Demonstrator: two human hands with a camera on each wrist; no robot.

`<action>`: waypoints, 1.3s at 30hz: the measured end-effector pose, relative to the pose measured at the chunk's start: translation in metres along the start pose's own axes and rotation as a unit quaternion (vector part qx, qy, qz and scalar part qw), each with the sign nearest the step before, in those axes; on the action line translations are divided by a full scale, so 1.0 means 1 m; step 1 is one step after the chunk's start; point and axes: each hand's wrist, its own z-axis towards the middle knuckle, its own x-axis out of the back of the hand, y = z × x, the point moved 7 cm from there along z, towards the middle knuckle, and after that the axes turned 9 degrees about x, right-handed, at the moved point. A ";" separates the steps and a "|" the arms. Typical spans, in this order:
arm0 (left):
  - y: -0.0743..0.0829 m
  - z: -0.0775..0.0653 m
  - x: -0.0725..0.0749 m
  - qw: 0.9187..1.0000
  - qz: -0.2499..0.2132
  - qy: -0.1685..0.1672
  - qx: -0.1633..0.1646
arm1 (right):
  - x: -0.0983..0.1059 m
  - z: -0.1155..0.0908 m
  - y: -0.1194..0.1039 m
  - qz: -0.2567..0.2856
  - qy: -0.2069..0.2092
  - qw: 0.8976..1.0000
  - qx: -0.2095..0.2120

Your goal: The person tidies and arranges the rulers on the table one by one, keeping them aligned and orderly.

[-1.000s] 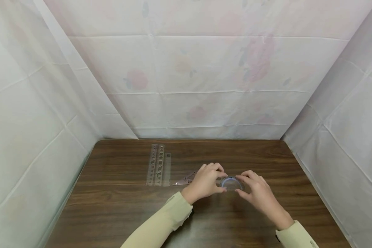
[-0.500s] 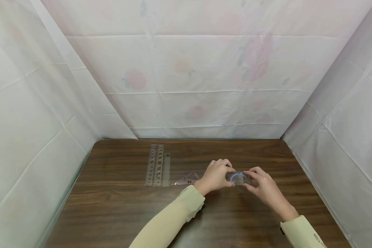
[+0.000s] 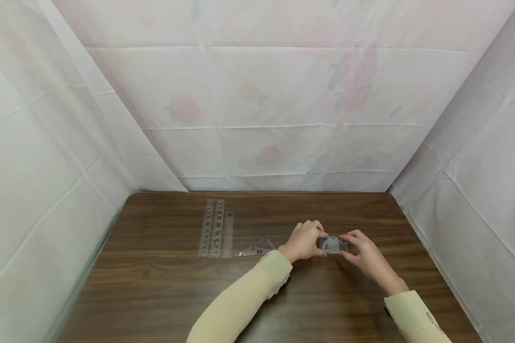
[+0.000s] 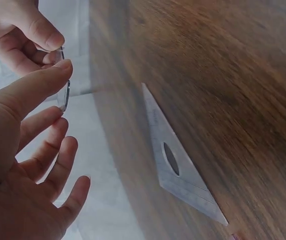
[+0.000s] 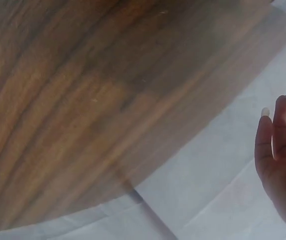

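A clear half-round protractor (image 3: 334,245) with a blue arc is held up between both hands. My left hand (image 3: 303,240) pinches its left end between thumb and fingers. At its right end, the thumb and fingers of my right hand (image 3: 365,255) pinch it. Seen from the left wrist, the protractor (image 4: 64,90) appears nearly edge-on, above the table. A clear set square (image 4: 175,160) with an oval hole lies on the wood there. Left of my left hand lies a pinkish set square (image 3: 257,248), partly hidden by the forearm.
Several clear rulers lie side by side at the left: two stencil rulers (image 3: 205,228) with cut-out shapes and a shorter plain ruler (image 3: 227,236). White cloth (image 3: 257,109) hangs behind the brown wooden table (image 3: 146,286) and on both sides.
Both hands have carried the protractor a little to the right and away from the body. More of the pinkish set square shows now. The rulers stay where they were.
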 end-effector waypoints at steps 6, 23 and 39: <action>-0.004 0.011 -0.011 0.999 -0.018 -0.025 0.019 | -0.008 0.002 0.013 0.025 -0.018 0.999 -0.020; -0.008 0.031 -0.038 0.994 -0.056 -0.058 0.080 | -0.035 -0.001 0.048 0.084 -0.075 0.989 -0.094; -0.005 0.031 -0.040 0.990 -0.051 -0.055 0.120 | -0.046 0.000 0.055 0.028 -0.086 0.990 -0.106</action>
